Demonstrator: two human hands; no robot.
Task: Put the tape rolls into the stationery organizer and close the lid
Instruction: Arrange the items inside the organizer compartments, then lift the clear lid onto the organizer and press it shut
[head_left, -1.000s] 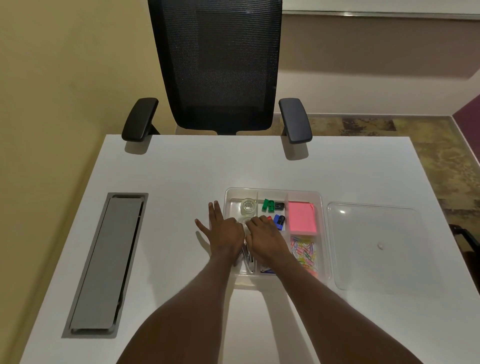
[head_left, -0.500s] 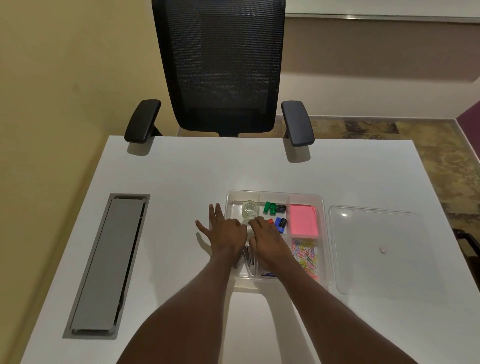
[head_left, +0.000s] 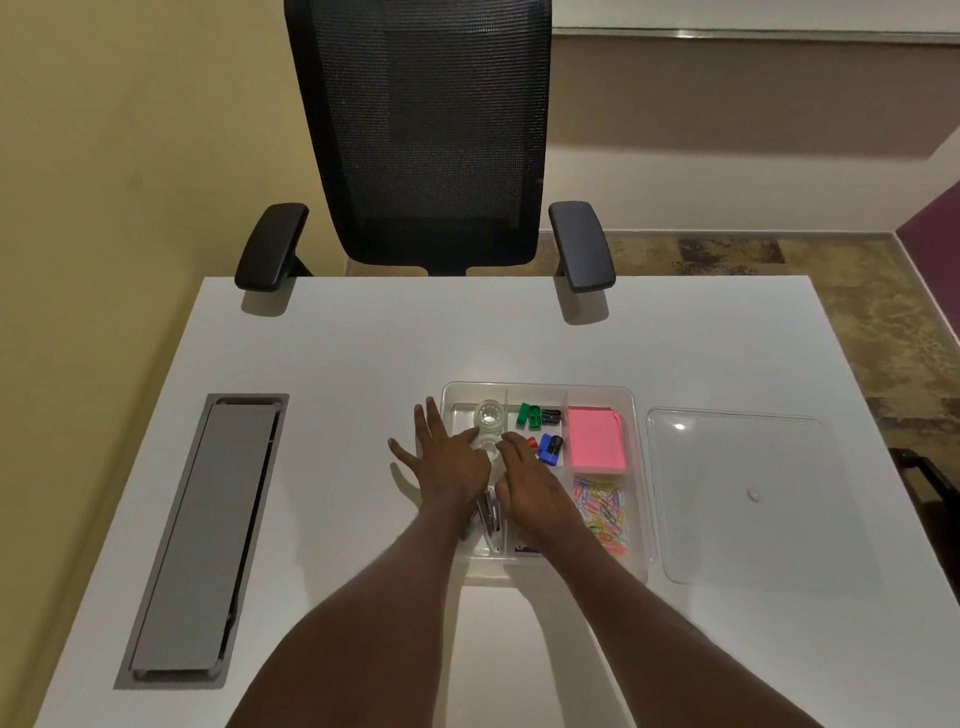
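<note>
Hardly changing anything over the last second: keeping the left hand (head_left: 452, 462) flat, palm down with fingers spread apart and gripping nothing, lying across the left wall of the clear plastic compartmented stationery organizer (head_left: 597, 387) and onto the white table (head_left: 337, 364); keeping the right hand (head_left: 530, 488) just beside it over the middle of the organizer, fingers curling down toward the far-left compartment (impossible to tell whether pinching anything or only pressing). Already sitting in that far-left compartment, one small clear tape roll (head_left: 488, 415), upright on its flat side; seeming to be nestling just nearer, between the two hands' fingertips, a second clear tape roll (head_left: 488, 451), mostly hidden. Judging from this, settling the last roll into place rather than fetching more, with no other rolls showing on the table. Still lying well apart to the right, flat on the table, the square clear plastic lid (head_left: 737, 493), so leaving the closing step undone. Reading no brand or writing anywhere; showing only a small dark blue label (head_left: 524, 550) at the organizer's near edge, too small to make out.
</note>
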